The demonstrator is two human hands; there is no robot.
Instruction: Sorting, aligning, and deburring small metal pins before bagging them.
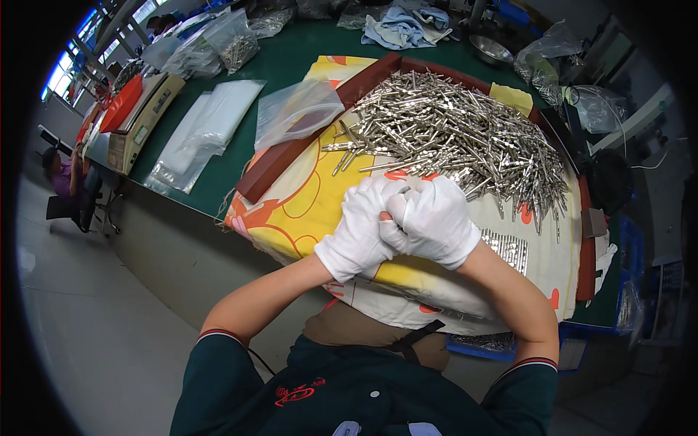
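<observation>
My left hand & right hand, gloved fingers curled tight together, pinching smth hidden btwn them, w/ metal pin pile at 12 o'clock; glove slip could drop it.

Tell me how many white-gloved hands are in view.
2. The left hand and right hand are pressed together over the patterned cloth, just below the pile of metal pins. Anything held between them is hidden.

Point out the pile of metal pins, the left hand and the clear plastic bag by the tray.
pile of metal pins (458, 131), head view, middle of heap
left hand (361, 221), head view, glove back
clear plastic bag (297, 109), head view, bag centre
</observation>
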